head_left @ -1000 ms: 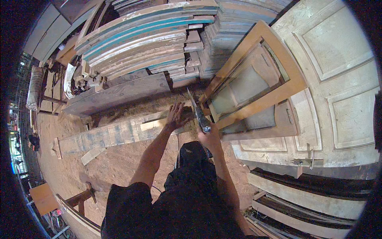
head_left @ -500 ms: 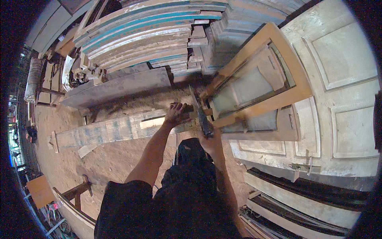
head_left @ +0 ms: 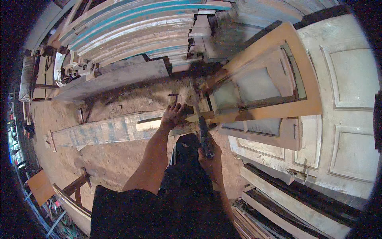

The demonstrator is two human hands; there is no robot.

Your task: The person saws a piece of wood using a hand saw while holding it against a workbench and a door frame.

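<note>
A handsaw (head_left: 203, 133) is in my right hand (head_left: 209, 153), its fingers wrapped round the handle. The narrow blade points away from me and crosses the work beside the door frame. My left hand (head_left: 172, 116) lies over a pale wooden strip (head_left: 149, 124), bracing it on a long, worn plank bench (head_left: 97, 133). The strip's far side is partly hidden by my fingers. Just beyond the left hand is a small dark L-shaped tool (head_left: 174, 96) whose kind I cannot make out. Blur hides where the blade meets the wood.
An orange-brown wooden frame with glass panels (head_left: 264, 113) leans at the right, close to the saw. Behind it stands a pale panelled door (head_left: 350, 79). Stacked boards (head_left: 135, 34) fill the far side. More planks (head_left: 286, 195) lie at the lower right, over a dirt floor (head_left: 115, 161).
My right hand has drawn the saw back toward me. The left hand stays on the strip. The view has shifted slightly.
</note>
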